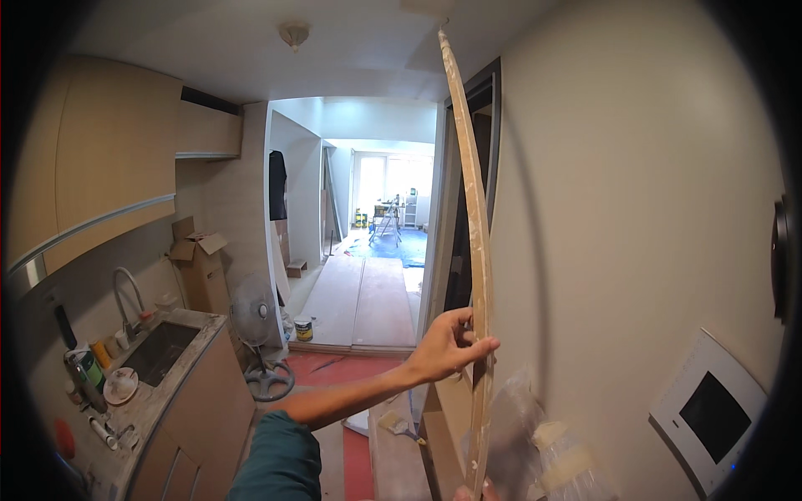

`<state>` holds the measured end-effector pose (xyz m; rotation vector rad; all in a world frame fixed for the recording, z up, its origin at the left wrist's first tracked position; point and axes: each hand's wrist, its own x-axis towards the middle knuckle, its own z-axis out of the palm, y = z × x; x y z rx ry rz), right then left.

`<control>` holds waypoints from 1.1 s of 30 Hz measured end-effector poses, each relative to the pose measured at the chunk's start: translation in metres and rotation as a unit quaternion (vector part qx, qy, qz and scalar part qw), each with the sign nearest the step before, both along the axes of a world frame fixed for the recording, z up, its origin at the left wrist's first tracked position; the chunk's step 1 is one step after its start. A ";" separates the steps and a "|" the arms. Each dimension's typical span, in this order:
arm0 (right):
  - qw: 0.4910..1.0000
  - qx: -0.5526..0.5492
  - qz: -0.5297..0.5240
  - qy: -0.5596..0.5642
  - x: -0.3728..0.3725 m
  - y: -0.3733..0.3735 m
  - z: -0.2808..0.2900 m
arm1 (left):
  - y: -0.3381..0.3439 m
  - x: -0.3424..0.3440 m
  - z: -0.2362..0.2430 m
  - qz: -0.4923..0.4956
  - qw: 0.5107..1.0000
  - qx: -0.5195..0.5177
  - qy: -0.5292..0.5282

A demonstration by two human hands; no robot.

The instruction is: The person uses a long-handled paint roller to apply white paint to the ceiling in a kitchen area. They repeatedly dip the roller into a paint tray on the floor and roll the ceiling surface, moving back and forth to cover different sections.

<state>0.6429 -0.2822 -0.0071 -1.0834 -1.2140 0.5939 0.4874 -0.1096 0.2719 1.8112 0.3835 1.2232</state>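
Head view. At centre right of the frame we see a long thin wooden strip (pixel 478 250) standing nearly upright, its top close to the ceiling and its foot at the lower edge. Its bowed look may be lens bending. The left hand (pixel 447 346), reaching in from the lower centre on a forearm with a teal sleeve (pixel 280 459), is clasped around the strip just below mid-height, thumb on one side and fingers on the other; we judge that this grip steadies the tall piece against tipping. At the bottom edge a sliver of fingers (pixel 472 493), probably the right hand, sits at the strip's foot; we cannot tell whether that grip is closed.

The strip stands beside a pale wall (pixel 626 209) bearing a white intercom panel (pixel 708 409) at lower right. At lower left a speckled worktop (pixel 180 363) carries a sink (pixel 160 351) with an arched tap (pixel 127 292), under wall cabinets (pixel 109 159). A standing fan (pixel 259 334) and a cardboard box (pixel 199 267) occupy the left centre. Beyond the doorway, boards (pixel 363 301) cover the floor and a stepladder (pixel 387 221) stands in a bright far room.
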 end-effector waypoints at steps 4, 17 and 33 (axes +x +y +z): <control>0.995 -0.022 0.072 0.067 -0.013 0.028 0.059 | 0.052 -0.016 0.010 0.055 0.997 0.035 0.035; 0.972 -0.036 0.209 0.102 -0.049 0.171 0.177 | 0.228 -0.053 0.071 0.147 0.986 0.083 0.000; 0.969 -0.020 0.230 0.092 -0.083 0.302 0.266 | 0.352 -0.087 0.144 0.185 0.982 0.037 -0.008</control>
